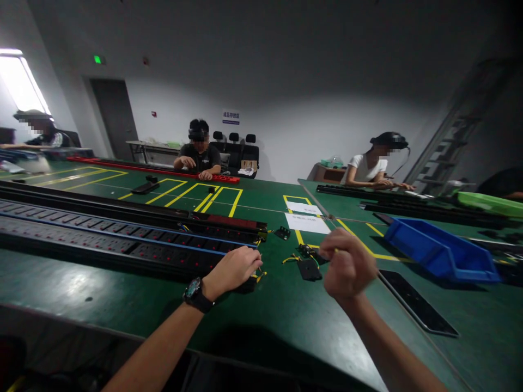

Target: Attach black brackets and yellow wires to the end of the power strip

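My left hand (pixel 235 268), with a watch on its wrist, is closed over the right end of a long black power strip (pixel 159 251) with rows of sockets and red dots. Yellow-green wires (pixel 260 276) stick out by its fingertips; what the fingers pinch is hidden. Raised above the table to the right, my right hand (pixel 349 264) is curled into a fist and slightly blurred. A speck of yellow shows at its fingers, too small to name. Between the hands lie a flat black end plate (pixel 309 269) and small black parts with wires (pixel 304 250).
A blue bin (pixel 441 250) and a black tablet-like slab (pixel 419 302) lie on the right. White paper sheets (pixel 307 223) rest on the green table (pixel 278 326) beyond the hands. Several co-workers sit around it, one behind a red rail (pixel 226 178). A green tray (pixel 490 202) is far right.
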A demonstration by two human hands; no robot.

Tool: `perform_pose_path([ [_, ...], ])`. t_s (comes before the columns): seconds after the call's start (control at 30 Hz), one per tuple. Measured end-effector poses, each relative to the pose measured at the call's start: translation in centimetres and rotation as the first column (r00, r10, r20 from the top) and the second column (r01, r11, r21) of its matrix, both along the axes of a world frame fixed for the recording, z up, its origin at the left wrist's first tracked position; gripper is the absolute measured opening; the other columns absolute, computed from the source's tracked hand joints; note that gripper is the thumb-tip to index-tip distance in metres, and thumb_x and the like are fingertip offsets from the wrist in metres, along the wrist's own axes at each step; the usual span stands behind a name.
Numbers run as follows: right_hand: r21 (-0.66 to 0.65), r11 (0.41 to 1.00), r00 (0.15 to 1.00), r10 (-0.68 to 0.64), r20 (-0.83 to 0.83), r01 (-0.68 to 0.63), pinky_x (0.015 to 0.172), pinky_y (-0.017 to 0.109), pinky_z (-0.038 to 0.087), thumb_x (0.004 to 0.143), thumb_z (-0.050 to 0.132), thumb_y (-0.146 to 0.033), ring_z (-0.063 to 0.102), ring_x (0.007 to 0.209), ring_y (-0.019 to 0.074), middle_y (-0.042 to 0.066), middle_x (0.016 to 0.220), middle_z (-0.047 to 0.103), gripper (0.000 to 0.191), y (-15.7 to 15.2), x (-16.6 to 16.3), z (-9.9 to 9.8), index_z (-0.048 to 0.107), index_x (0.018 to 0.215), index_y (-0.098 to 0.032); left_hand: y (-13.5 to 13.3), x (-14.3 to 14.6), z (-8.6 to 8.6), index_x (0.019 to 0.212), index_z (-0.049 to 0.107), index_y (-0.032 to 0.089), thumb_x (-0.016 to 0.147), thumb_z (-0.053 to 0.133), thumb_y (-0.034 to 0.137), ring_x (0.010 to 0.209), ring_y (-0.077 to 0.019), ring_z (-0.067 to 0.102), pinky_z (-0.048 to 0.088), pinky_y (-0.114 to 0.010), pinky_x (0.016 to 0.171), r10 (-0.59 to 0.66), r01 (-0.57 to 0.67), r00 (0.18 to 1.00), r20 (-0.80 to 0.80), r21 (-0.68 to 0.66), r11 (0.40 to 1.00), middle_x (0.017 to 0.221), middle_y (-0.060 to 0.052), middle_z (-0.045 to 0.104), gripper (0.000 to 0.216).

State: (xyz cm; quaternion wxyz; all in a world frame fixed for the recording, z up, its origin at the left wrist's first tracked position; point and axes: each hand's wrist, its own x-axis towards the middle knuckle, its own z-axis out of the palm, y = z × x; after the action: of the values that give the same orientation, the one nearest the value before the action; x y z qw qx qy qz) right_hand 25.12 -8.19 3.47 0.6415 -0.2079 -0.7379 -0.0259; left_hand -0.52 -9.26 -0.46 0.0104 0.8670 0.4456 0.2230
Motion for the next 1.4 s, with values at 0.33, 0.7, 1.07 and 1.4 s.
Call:
perform_pose_path([
  [0.33, -0.644, 0.765, 0.986, 0.092, 0.142, 0.021, 0.056, 0.027, 0.034, 0.103, 0.036, -0.047, 0.048, 0.055, 0.0139, -0.001, 0.057, 0.05, 0.051, 3.7, -2.2, -8.6, 0.06, 0.068, -0.019, -0.1, 0.2, 0.4, 0.092, 0.065, 0.02, 0.094, 0.058, 0.023, 0.083, -0.0175, 0.061, 0.045, -0.028, 0.076, -0.03, 0.03, 0.999, 0.024, -0.028, 0.999, 0.085, -0.003, 0.067, 0.007],
  [0.7, -0.743, 0.668, 0.989, 0.132, 0.071, -0.036, 0.057, 0.027, 0.034, 0.102, 0.037, -0.052, 0.048, 0.053, 0.0136, -0.002, 0.055, 0.051, 0.052, 3.9, -3.2, -9.0, 0.065, 0.075, -0.018, 0.0, 0.1, 0.4, 0.093, 0.065, 0.02, 0.092, 0.058, 0.023, 0.079, -0.0167, 0.063, 0.044, -0.027, 0.072, 0.02, -0.018, 0.999, 0.046, -0.035, 0.999, 0.085, -0.003, 0.069, 0.008],
  [1.07, -0.758, 0.65, 0.981, 0.177, 0.085, -0.051, 0.059, 0.027, 0.036, 0.102, 0.036, -0.055, 0.047, 0.053, 0.0138, -0.002, 0.054, 0.051, 0.055, 3.8, -3.4, -8.7, 0.066, 0.076, -0.018, -0.1, 0.2, 0.4, 0.09, 0.07, 0.02, 0.094, 0.055, 0.028, 0.073, -0.0162, 0.061, 0.042, -0.028, 0.069, 0.063, -0.064, 0.998, -0.022, -0.012, 0.998, 0.081, -0.003, 0.069, 0.017],
  [1.4, -0.788, 0.612, 0.962, 0.251, 0.108, -0.071, 0.057, 0.026, 0.034, 0.103, 0.035, -0.058, 0.049, 0.056, 0.0142, -0.002, 0.057, 0.052, 0.057, 4.1, -3.4, -9.2, 0.066, 0.078, -0.017, -0.3, 0.6, 0.5, 0.082, 0.069, 0.019, 0.098, 0.051, 0.031, 0.069, -0.0164, 0.057, 0.039, -0.027, 0.065, 0.136, -0.136, 0.984, -0.114, 0.006, 0.991, 0.075, -0.004, 0.065, 0.026],
])
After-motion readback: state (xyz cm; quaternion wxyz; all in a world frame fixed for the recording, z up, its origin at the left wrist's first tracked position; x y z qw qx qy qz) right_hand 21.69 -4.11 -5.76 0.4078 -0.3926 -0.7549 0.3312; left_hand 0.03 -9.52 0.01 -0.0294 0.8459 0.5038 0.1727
